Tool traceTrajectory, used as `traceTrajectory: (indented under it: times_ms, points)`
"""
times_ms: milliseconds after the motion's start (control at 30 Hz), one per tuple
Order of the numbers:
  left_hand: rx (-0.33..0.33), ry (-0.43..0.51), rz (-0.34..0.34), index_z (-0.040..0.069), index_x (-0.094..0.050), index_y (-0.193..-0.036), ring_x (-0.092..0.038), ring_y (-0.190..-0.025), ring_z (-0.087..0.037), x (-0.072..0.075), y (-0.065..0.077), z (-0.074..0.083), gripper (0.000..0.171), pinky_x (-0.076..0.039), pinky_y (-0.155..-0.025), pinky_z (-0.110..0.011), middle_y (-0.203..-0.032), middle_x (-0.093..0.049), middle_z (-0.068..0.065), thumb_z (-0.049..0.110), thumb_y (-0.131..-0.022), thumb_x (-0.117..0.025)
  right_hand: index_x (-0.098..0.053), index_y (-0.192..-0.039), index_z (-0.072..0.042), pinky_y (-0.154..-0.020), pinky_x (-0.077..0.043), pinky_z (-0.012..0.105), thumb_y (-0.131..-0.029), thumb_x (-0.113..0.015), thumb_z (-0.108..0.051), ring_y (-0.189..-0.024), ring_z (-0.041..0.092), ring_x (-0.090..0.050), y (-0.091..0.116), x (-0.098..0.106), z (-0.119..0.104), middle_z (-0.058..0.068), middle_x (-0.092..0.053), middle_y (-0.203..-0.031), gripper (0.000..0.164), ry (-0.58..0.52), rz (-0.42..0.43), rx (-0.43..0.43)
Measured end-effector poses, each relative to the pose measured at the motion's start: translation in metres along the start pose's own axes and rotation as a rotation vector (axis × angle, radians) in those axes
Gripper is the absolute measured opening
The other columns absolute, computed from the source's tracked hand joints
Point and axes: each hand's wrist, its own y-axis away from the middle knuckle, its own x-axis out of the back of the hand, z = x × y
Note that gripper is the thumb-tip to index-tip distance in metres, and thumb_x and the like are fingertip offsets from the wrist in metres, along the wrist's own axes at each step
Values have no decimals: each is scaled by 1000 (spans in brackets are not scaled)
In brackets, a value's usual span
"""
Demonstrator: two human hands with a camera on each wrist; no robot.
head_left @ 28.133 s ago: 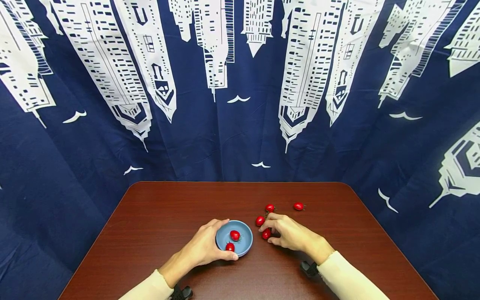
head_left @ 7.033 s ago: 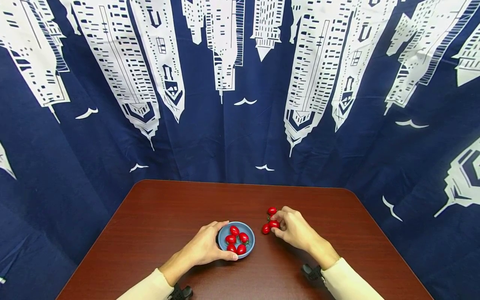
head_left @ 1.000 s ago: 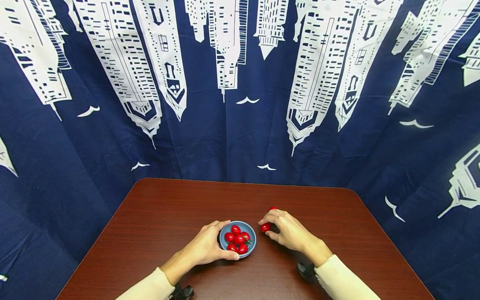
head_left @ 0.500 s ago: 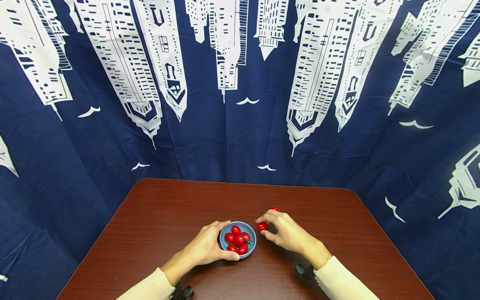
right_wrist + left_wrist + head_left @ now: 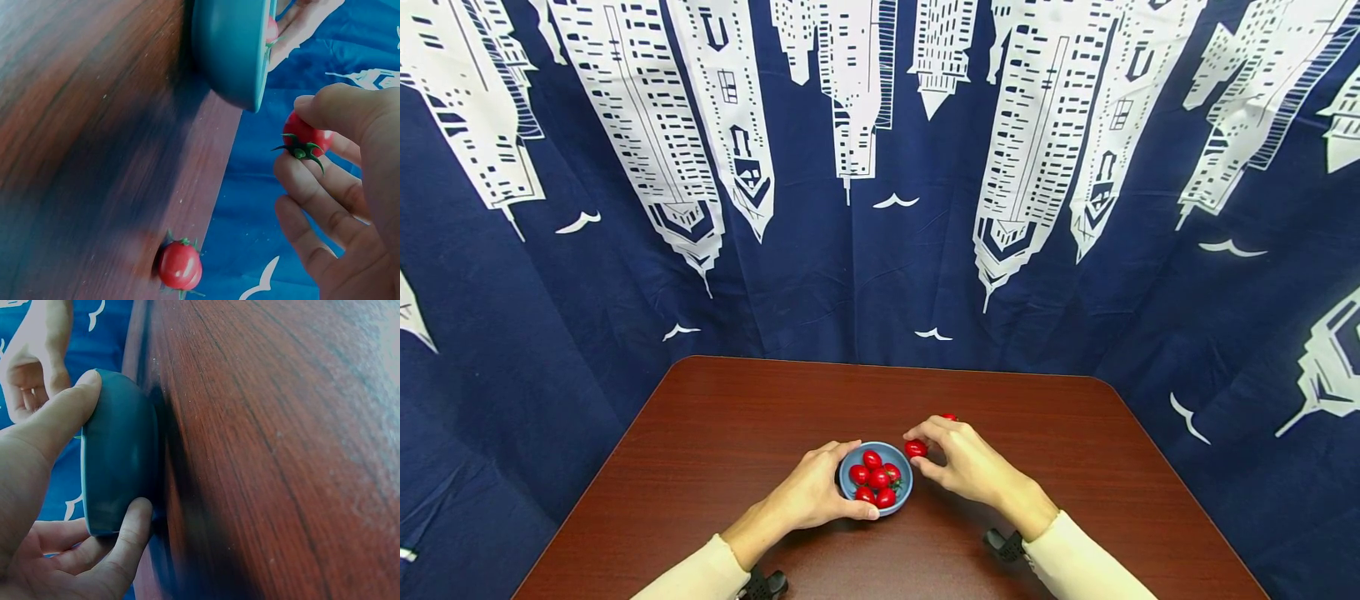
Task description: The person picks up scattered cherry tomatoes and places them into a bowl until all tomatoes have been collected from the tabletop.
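Observation:
My left hand grips the near-left rim of a small blue bowl, thumb and fingers spread around its side. Several red cherry tomatoes lie inside the bowl. Between the thumb and fingers of my right hand is another cherry tomato, its green calyx showing in the right wrist view. That tomato is lifted off the table, just right of the bowl's rim. One more cherry tomato rests on the table behind my right hand, mostly hidden in the head view.
The brown wooden table has rounded far corners. Behind it hangs a navy cloth printed with white buildings and birds. Dark wrist devices sit under both forearms.
Over the last second my right hand moves left toward the bowl with the tomato. Since the older frames, more tomatoes are in the bowl and fewer on the table. My left hand stays put.

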Motion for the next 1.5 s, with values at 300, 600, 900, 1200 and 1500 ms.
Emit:
traceTrajectory:
  times_ms: [300, 600, 900, 1200, 1500]
  points:
    - [-1, 1, -4, -2, -62, -163, -72, -133, -35, 0, 0, 0, 110, -62, -116, -61, -145, -76, -18, 53, -79, -108, -83, -127, -9, -82, -68, 27, -98, -94, -11, -88, 9, -74, -9, -1, -11, -1, -83, -115, 31, -5, 30, 35]
    - [-4, -3, -6, -2, -62, -163, -73, -132, -35, 0, 0, -1, 110, -63, -115, -60, -146, -76, -18, 52, -79, -108, -83, -128, -10, -84, -68, 28, -100, -92, -13, -89, 9, -76, -17, -7, -20, 0, -79, -119, 30, -15, 41, 62]
    - [-1, -11, -2, -2, -62, -163, -72, -133, -36, 0, 0, -2, 111, -62, -115, -60, -147, -75, -18, 53, -79, -108, -84, -129, -7, -84, -71, 33, -100, -91, -12, -90, 15, -79, -23, -13, -25, 3, -80, -121, 30, -42, 46, 65]
    - [-4, -10, -5, -2, -63, -162, -73, -131, -33, 0, 0, -2, 110, -63, -115, -59, -146, -76, -17, 54, -79, -107, -84, -133, -10, -82, -72, 37, -101, -90, -12, -88, 19, -80, -25, -18, -25, 3, -79, -120, 32, -48, 57, 56]
    - [13, -6, -24, -3, -61, -163, -72, -132, -35, 1, 1, 0, 111, -63, -114, -61, -144, -76, -17, 54, -80, -106, -80, -144, -21, -102, -70, 41, -97, -94, -32, -119, 16, -82, -24, -17, -26, -4, -79, -135, 51, 103, 56, 19]
